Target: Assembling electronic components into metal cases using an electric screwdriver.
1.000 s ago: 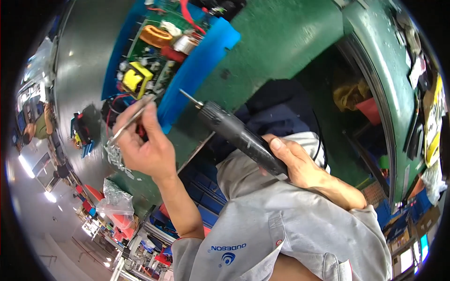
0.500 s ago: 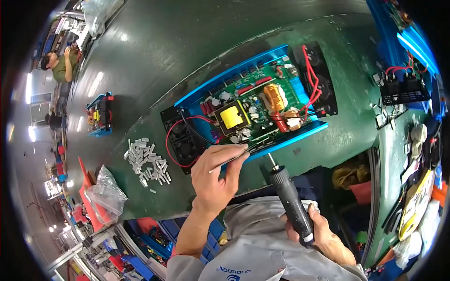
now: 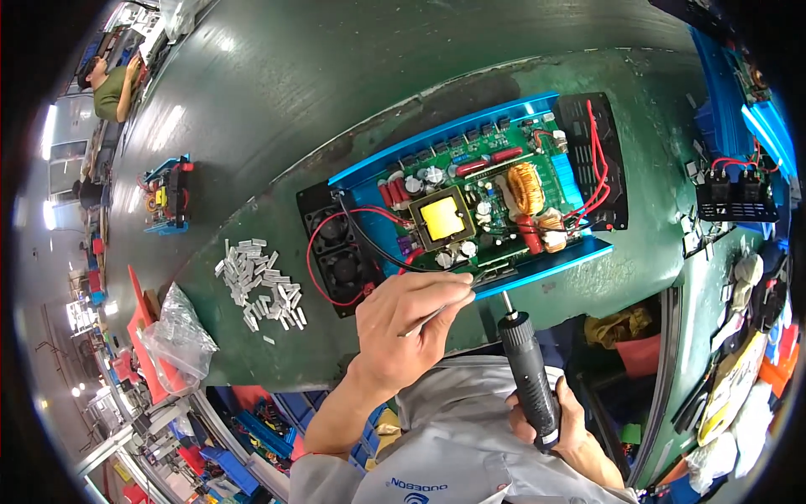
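Observation:
My left hand [image 3: 403, 323] is closed in a pinch on thin metal tweezers [image 3: 413, 330], at the near edge of an open blue metal housing [image 3: 562, 265]. The tweezers' tips lie along the inside of its near wall; whether they grip anything is too small to tell. My right hand [image 3: 571, 424] is wrapped round a black electric screwdriver [image 3: 531, 374], its bit pointing at the outer face of that near wall. I cannot tell whether the bit touches it. Inside the housing is a green circuit board [image 3: 495, 172] with a yellow transformer [image 3: 442, 218] and a copper coil [image 3: 525, 188].
Black fan panels [image 3: 346, 270] with red wires flank the housing. Small pale strips [image 3: 256, 286] are piled to the left, near a clear plastic bag [image 3: 180, 340]. Another blue unit [image 3: 170, 195] stands farther left. More blue housings [image 3: 768, 126] are at right. A person [image 3: 112, 88] sits far left.
The housing and both hands appear farther right in the picture, as the view has shifted. My left hand still pinches the tweezers, and the screwdriver, still in my right hand, stands more upright.

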`<action>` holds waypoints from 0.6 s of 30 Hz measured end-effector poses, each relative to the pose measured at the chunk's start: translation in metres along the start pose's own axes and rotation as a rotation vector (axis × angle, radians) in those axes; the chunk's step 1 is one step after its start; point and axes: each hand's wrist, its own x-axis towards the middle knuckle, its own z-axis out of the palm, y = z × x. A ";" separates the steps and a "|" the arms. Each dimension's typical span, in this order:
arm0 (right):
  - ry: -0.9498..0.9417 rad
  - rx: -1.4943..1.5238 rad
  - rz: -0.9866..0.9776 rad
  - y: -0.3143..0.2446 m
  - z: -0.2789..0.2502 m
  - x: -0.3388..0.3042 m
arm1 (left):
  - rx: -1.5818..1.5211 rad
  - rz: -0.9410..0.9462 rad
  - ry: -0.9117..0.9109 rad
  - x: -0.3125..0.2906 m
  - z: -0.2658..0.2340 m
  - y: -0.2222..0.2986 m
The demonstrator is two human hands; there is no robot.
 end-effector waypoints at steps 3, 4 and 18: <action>0.106 -0.088 0.006 -0.005 0.011 0.001 | -0.006 0.003 0.000 0.001 -0.002 0.000; 0.114 -0.109 -0.008 -0.004 0.014 -0.001 | -0.008 0.007 0.001 0.002 -0.005 0.001; 0.144 -0.346 -0.019 -0.011 0.028 -0.001 | -0.462 0.013 0.068 0.022 -0.002 0.024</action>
